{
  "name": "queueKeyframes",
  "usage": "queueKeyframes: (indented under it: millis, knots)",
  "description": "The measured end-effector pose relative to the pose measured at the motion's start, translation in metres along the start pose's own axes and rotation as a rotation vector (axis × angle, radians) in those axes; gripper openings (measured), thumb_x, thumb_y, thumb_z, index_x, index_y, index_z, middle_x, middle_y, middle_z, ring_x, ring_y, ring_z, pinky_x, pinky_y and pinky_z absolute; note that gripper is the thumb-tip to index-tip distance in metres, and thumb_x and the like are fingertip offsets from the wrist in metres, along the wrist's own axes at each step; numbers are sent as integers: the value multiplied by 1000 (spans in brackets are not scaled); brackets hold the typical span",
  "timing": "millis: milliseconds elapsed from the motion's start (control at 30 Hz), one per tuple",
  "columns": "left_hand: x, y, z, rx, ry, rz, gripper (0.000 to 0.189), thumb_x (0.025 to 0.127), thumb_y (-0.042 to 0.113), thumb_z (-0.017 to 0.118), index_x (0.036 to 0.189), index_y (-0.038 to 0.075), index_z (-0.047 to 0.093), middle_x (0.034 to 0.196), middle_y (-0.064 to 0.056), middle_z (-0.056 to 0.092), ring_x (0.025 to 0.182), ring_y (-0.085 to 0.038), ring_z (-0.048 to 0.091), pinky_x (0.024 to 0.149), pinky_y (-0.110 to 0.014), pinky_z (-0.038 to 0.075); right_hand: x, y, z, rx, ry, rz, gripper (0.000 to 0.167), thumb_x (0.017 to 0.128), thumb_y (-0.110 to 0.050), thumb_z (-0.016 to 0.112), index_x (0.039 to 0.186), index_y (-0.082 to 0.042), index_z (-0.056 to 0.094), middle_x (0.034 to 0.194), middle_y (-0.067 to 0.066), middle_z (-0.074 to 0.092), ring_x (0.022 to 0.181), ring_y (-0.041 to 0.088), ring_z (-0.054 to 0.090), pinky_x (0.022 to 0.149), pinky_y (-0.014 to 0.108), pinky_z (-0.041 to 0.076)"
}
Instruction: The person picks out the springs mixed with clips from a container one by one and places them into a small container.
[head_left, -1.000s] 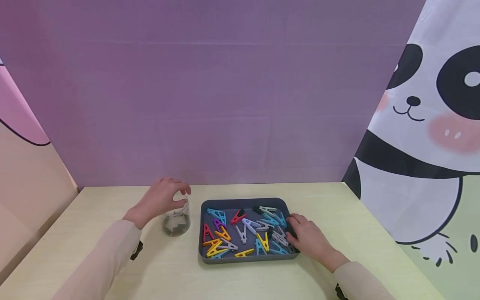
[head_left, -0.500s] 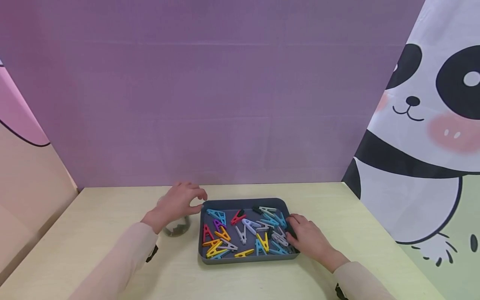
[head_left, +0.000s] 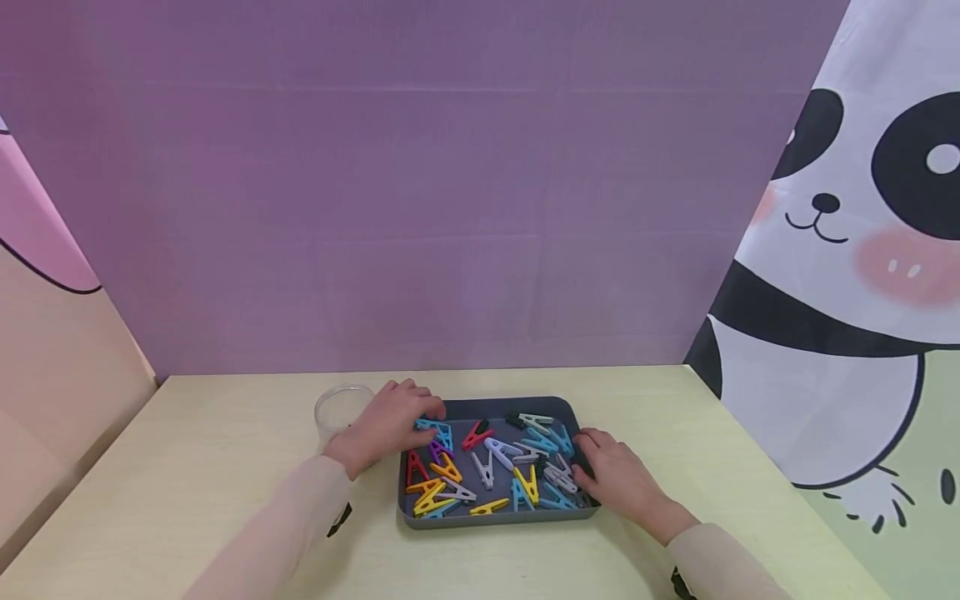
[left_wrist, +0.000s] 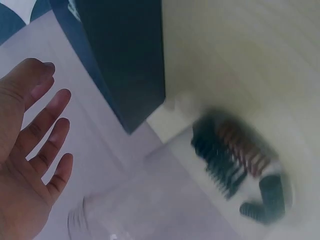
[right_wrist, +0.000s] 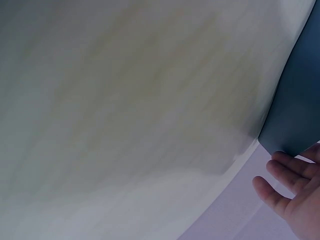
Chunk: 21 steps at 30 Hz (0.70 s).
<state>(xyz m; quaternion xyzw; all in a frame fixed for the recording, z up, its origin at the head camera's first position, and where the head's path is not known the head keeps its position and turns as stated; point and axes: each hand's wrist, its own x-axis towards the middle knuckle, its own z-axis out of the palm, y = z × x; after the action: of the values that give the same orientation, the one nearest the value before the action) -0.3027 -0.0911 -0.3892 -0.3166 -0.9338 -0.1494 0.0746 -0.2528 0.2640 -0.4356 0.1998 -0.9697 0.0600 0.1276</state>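
Observation:
A dark grey tray [head_left: 487,518] lies on the table, holding several clothespins in blue, yellow, red, purple, grey and other colours. My left hand [head_left: 390,423] reaches over the tray's far left corner, beside the blue clothespins [head_left: 444,435]. Its fingers [left_wrist: 59,131] are spread and loosely bent, with nothing between them in the left wrist view. At the tray's right side my right hand [head_left: 618,477] holds the rim, thumb over the inside. In the right wrist view its fingers [right_wrist: 290,175] touch the outer wall near a corner.
A clear jar [head_left: 330,407] stands left of the tray, partly behind the left hand. Dark and brown ridged pieces [left_wrist: 240,150] show inside it in the left wrist view. A purple backdrop [head_left: 420,250] rises behind the wooden table [head_left: 247,425].
My left hand has moved right, away from the jar and over the tray's far left corner. The right hand and the tray have stayed in place.

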Motion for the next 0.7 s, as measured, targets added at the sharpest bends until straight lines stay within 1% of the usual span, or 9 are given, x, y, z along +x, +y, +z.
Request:
queueKeyframes:
  millis: [167, 333, 433, 567, 700]
  knots:
    - [8, 6, 12, -6, -30, -24, 23, 93, 20, 83, 114, 13, 78, 113, -4, 77, 107, -26, 60, 103, -51, 48, -1, -1, -1, 5, 2, -1, 37, 95, -16, 76, 124, 5, 67, 130, 25, 68, 120, 41, 66, 99, 56, 57]
    - [15, 12, 23, -11, -20, -16, 21, 94, 20, 82, 114, 15, 78, 113, -3, 77, 106, -25, 61, 101, -50, 48, -1, 0, -1, 6, 18, -5, 36, 95, -14, 76, 123, 6, 67, 129, 25, 68, 119, 41, 67, 98, 56, 57]
    - [20, 17, 27, -9, -32, -27, 22, 94, 21, 82, 115, 16, 77, 113, -3, 77, 107, -25, 61, 101, -49, 48, -1, 0, 0, 7, 30, -11, 35, 94, -14, 76, 122, 5, 67, 128, 25, 68, 118, 41, 67, 98, 56, 58]
    - [25, 25, 30, 18, -48, -44, 24, 94, 22, 82, 117, 17, 77, 112, -2, 77, 107, -25, 61, 102, -48, 48, -1, 1, 1, 9, 32, -13, 35, 94, -14, 76, 122, 5, 67, 128, 25, 68, 118, 41, 67, 98, 56, 58]
    - [31, 29, 32, 51, -50, -37, 21, 94, 25, 83, 113, 19, 77, 107, 0, 77, 103, -22, 61, 99, -45, 49, -1, 0, 1, 4, 36, -14, 35, 94, -14, 77, 122, 5, 67, 128, 25, 68, 118, 41, 67, 98, 56, 58]
